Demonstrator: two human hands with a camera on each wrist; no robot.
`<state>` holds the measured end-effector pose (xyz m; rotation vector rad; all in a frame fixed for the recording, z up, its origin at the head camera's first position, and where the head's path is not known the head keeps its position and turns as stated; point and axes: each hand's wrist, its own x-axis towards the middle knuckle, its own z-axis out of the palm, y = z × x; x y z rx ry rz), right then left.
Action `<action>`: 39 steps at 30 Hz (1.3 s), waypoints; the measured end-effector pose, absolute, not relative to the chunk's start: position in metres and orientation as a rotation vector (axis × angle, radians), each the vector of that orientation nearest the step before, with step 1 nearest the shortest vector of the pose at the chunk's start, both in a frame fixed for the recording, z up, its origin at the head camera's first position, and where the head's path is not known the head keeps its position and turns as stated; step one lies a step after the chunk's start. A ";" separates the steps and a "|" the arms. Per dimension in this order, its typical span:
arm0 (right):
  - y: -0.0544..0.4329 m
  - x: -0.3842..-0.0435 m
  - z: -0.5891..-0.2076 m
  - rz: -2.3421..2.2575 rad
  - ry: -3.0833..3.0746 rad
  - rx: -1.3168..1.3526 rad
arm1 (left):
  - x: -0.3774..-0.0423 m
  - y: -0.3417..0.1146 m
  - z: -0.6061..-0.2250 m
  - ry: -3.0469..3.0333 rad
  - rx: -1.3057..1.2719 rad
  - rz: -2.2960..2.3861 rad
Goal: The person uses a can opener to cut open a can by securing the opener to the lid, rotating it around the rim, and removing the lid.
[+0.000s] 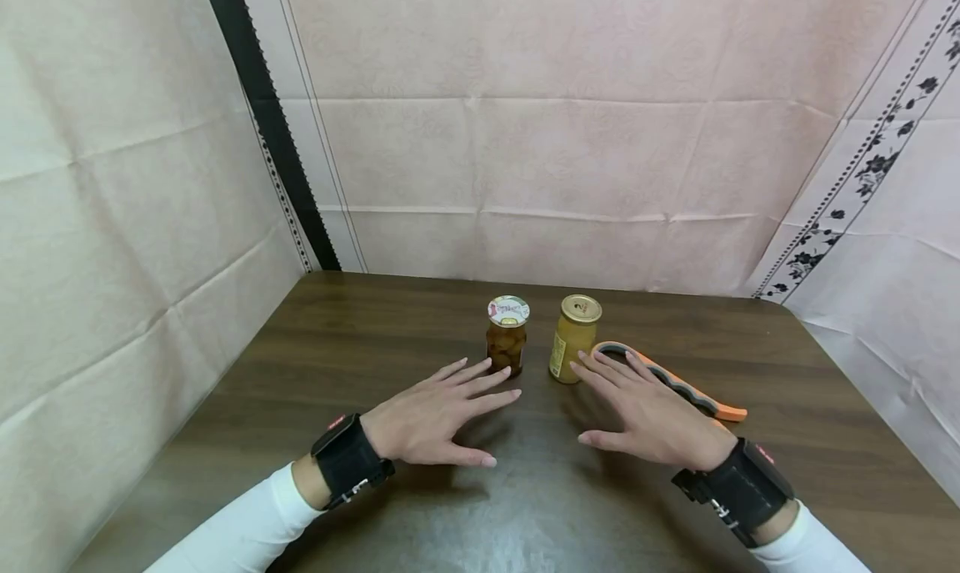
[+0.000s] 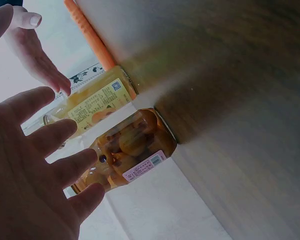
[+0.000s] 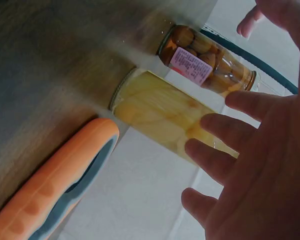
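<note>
My left hand (image 1: 438, 414) is held over the table with its fingers spread, holding nothing. Just beyond its fingertips stands a glass jar of round brown fruit (image 1: 506, 348) with a white printed lid; its pink label shows in both wrist views. Fingers extended, my right hand (image 1: 652, 414) hovers before a taller jar of yellow contents (image 1: 576, 335) with a gold lid. Whether its fingertips touch that jar cannot be told from the head view; the right wrist view shows them overlapping its upper part. An orange jar opener (image 3: 55, 175) with a grey wavy inner edge lies partly hidden behind this hand.
Both jars stand upright near the back of the brown wooden table (image 1: 375, 323), a small gap between them. Pale cloth (image 1: 525, 156) hangs behind the table and along both sides. Each wrist wears a black camera band (image 1: 351, 460).
</note>
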<state>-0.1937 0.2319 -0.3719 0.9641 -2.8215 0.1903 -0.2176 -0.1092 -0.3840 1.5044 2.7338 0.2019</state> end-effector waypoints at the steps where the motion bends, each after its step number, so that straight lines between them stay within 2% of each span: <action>1: 0.233 -0.194 -0.371 0.199 -2.827 0.957 | -0.218 -0.109 -0.384 2.733 1.505 0.199; 24: 0.260 -0.211 -0.371 0.288 -2.926 0.829 | -0.218 -0.110 -0.385 2.730 1.508 0.174; 39: 0.277 -0.220 -0.376 0.178 -2.983 0.712 | -0.219 -0.109 -0.385 2.716 1.499 0.201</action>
